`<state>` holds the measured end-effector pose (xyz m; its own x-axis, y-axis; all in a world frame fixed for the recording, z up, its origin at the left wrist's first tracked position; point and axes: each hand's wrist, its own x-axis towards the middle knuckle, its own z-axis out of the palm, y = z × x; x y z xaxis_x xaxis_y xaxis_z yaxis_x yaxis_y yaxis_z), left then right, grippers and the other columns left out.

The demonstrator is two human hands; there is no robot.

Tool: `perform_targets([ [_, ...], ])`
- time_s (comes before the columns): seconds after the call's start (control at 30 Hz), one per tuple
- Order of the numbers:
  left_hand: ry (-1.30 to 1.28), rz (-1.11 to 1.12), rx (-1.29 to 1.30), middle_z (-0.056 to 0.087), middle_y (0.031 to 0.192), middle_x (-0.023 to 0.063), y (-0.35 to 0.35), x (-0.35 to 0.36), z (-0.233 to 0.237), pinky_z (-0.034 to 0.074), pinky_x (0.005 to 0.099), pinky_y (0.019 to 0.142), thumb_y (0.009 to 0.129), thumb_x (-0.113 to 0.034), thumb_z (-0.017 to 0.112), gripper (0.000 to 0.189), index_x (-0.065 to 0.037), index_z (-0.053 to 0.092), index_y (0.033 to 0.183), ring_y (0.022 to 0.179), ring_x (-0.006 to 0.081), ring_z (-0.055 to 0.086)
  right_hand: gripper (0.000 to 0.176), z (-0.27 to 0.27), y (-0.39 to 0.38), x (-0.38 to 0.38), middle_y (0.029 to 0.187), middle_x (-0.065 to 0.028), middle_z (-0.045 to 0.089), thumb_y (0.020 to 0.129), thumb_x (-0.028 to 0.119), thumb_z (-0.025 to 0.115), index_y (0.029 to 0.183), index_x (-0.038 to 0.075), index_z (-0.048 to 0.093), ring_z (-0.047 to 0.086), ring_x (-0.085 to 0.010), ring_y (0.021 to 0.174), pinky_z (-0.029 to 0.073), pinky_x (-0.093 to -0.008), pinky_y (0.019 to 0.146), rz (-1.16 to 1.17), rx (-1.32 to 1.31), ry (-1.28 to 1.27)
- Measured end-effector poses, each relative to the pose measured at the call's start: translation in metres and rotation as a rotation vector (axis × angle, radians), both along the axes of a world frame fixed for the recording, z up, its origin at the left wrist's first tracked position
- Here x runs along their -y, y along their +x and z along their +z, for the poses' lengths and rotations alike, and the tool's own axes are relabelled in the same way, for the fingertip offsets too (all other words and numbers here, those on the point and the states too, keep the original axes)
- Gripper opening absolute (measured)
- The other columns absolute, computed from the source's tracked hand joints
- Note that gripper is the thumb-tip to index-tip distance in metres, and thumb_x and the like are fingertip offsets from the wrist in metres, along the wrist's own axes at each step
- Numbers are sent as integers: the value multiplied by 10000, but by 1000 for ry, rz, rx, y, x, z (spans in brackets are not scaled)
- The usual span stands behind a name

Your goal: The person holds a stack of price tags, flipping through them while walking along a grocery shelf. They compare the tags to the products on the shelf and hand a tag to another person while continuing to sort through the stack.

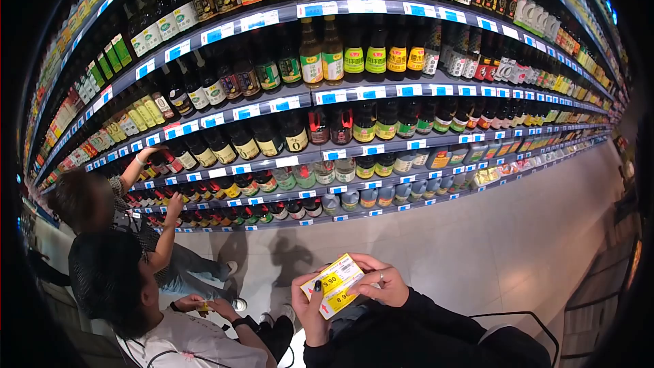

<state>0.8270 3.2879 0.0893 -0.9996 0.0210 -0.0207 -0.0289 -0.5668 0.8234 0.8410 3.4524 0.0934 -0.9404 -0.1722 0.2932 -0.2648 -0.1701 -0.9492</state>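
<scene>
Yellow and white price cards (335, 283) with printed numbers are held up near the bottom centre. My left hand (313, 307) grips their left side, its thumb lying over the front. On the right side, my right hand (383, 283), with a ring on one finger, pinches the cards between thumb and fingers. Both hands are in front of my dark sleeves, above the floor and apart from the shelves. Whether more cards lie behind the front ones cannot be made out.
Long curved shelves (300, 160) of bottles with blue and white labels span the view. At the left, one person (146, 228) reaches to a shelf; another in a white shirt (197, 337) holds something small. Pale floor (436, 252) lies beyond my hands.
</scene>
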Motion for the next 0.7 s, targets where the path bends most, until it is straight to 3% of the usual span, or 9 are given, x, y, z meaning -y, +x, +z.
perform_targets([
  [0.33,-25,22,-23,564,1028,171,0,5,-3,460,306,831,814,-89,536,257,2,448,1038,905,205,573,149,1,1,7,1338,-156,382,826,71,599,946,19,671,444,-260,1181,364,-332,958,-17,81,1],
  [0.5,-16,34,-25,548,980,138,2,5,-5,473,280,791,812,-99,534,267,-6,439,1043,876,190,574,250,4,1,8,1330,-152,393,825,61,584,1072,40,612,423,-245,1202,352,-325,972,-49,56,28],
  [0.53,-29,46,-15,544,952,124,1,3,-1,479,277,771,808,-97,535,266,-8,437,1039,866,184,573,377,1,3,7,1331,-138,396,824,65,584,1196,56,530,408,-229,1216,338,-331,990,-72,29,80],
  [0.57,-49,26,-5,539,965,124,1,4,-2,482,281,771,795,-143,567,325,-14,433,1061,869,184,576,377,4,3,7,1331,-138,396,824,65,584,1196,56,530,408,-229,1216,338,-331,990,-109,23,88],
  [0.63,4,-29,-16,524,1106,214,-2,9,-10,466,344,846,803,-95,560,318,1,416,1070,952,245,559,499,11,4,9,1339,-110,393,829,71,579,1300,57,415,401,-212,1221,324,-334,1007,-46,103,-46],
  [0.67,-107,-49,30,544,1054,144,3,18,-16,491,314,747,838,-56,537,341,-4,442,1162,896,198,569,576,8,4,10,1349,-84,384,832,77,576,1349,47,325,396,-200,1224,317,-333,1016,-22,123,-89],
  [0.7,-108,-73,23,544,1054,144,3,18,-16,491,314,747,838,-56,537,341,-4,442,1162,896,198,569,576,8,4,10,1349,-84,384,832,77,576,1349,47,325,396,-200,1224,317,-333,1016,-47,116,-91],
])
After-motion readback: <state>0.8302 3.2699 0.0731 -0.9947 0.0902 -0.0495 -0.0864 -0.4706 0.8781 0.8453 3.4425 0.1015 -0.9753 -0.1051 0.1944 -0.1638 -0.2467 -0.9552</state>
